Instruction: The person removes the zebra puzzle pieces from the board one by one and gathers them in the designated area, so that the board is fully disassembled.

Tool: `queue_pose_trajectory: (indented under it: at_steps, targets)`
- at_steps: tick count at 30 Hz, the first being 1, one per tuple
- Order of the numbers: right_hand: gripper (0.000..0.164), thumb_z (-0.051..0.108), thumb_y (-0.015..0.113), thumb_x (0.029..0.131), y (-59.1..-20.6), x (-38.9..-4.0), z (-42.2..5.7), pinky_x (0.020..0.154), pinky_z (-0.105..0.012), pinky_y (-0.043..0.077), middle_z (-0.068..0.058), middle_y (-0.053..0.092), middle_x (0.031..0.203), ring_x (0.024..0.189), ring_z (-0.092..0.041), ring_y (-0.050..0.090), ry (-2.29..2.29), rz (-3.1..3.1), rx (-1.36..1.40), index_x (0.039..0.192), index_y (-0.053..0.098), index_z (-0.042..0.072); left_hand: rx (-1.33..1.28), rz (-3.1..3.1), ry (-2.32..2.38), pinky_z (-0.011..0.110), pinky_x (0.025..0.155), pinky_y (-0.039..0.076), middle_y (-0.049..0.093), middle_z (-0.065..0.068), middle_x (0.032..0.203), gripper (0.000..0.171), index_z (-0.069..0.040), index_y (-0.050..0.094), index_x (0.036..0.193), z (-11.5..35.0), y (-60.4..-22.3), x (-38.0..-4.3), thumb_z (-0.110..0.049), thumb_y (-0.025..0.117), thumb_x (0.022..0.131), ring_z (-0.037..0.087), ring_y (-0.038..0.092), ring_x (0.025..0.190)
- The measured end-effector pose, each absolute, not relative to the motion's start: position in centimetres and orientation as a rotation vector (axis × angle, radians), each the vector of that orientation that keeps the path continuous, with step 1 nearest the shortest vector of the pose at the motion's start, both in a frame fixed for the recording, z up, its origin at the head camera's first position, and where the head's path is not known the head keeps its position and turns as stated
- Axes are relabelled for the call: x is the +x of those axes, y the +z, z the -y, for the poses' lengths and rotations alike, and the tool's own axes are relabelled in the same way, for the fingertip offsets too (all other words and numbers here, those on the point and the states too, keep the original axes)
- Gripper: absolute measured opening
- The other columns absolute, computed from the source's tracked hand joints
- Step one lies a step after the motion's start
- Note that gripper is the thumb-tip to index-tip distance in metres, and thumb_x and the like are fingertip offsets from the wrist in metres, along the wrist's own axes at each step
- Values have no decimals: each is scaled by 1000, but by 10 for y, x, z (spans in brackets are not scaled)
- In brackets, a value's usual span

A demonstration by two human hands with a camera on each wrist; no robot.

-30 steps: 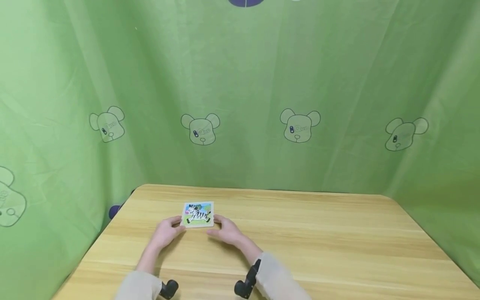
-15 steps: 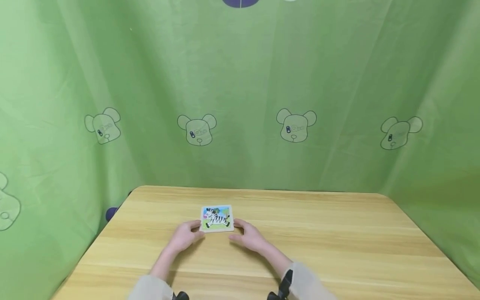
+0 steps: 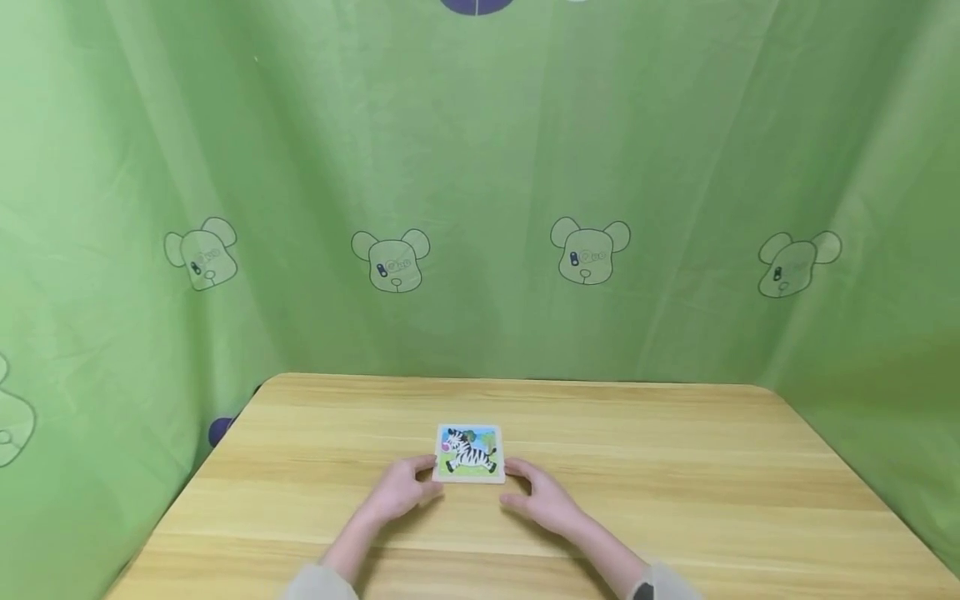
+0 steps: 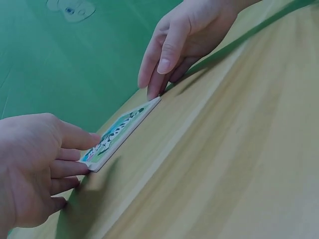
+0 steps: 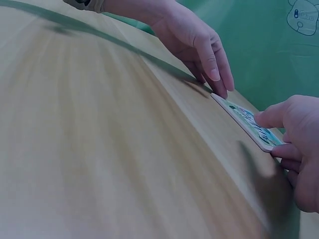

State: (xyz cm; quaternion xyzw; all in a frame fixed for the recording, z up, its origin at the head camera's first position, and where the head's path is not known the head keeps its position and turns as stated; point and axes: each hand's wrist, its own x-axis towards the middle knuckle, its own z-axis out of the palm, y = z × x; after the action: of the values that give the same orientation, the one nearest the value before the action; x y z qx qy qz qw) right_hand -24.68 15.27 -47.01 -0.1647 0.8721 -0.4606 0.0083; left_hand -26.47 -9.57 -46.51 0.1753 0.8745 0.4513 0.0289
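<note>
A small square zebra picture puzzle (image 3: pixel 468 454) with a pale border lies flat on the wooden table, picture side up. At its left edge, my left hand (image 3: pixel 401 487) touches it with relaxed fingers. My right hand (image 3: pixel 547 500) rests against the opposite edge, thumb held apart from the fingers. From the left wrist, the left hand (image 4: pixel 35 169) shows its fingers at the puzzle (image 4: pixel 112 137) corner and its thumb above. In the right wrist view, the right hand (image 5: pixel 299 144) is likewise beside the puzzle (image 5: pixel 249 124). Neither hand curls round it.
The wooden table (image 3: pixel 675 483) spreads out on both sides of the hands. A green curtain (image 3: pixel 487 167) printed with bear heads hangs behind and beside it. Something purple (image 3: pixel 219 430) shows past the table's left edge.
Both hands and the puzzle between them have moved right and a little nearer, toward the middle of the table. The head view has also shifted slightly.
</note>
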Motion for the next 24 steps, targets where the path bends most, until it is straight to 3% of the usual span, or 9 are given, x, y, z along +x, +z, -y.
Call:
queue_pose_trajectory:
  at_steps: [6, 24]
  targets:
    - [61, 18, 69, 80, -471, -227, -169, 105, -63, 15, -20, 53, 128, 127, -43, 34, -1484, -2721, -448, 130, 45, -8, 582, -2652, 1383, 59, 102, 29, 52, 26, 127, 55, 11, 51, 124, 82, -467, -252, -17, 68, 81, 45, 40, 123]
    - [55, 22, 71, 80, -469, -179, -201, 102, -62, 24, -18, 50, 131, 126, -43, 36, -1400, -2784, -268, 126, 53, -1, 608, -2596, 1334, 59, 103, 28, 48, 22, 132, 57, 5, 52, 126, 55, -461, -212, -21, 69, 79, 42, 40, 124]
